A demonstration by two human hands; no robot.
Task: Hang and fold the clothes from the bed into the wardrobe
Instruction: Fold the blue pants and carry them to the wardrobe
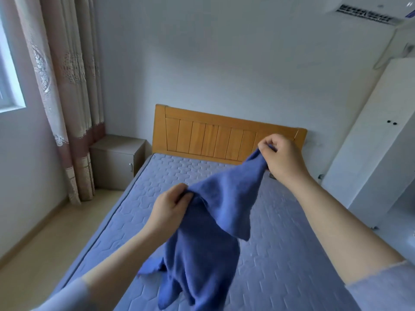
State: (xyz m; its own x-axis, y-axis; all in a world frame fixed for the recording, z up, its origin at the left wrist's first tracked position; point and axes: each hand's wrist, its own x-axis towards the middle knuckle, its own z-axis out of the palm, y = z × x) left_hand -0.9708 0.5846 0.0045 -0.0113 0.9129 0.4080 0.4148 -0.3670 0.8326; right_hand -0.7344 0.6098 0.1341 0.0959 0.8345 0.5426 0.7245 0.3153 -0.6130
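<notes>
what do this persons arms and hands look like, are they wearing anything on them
Both hands are bare: the left hand and right hand show no gloves, rings or watch. The forearms are uncovered too. A pale blue-grey left sleeve and a matching right sleeve end near the elbows. The right one has a lighter, slightly rough hem.

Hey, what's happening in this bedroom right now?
A person is holding up a blue garment over the bed. The left hand and the right hand each pinch a part of its upper edge, and the rest hangs down. The white wardrobe stands to the right.
</notes>
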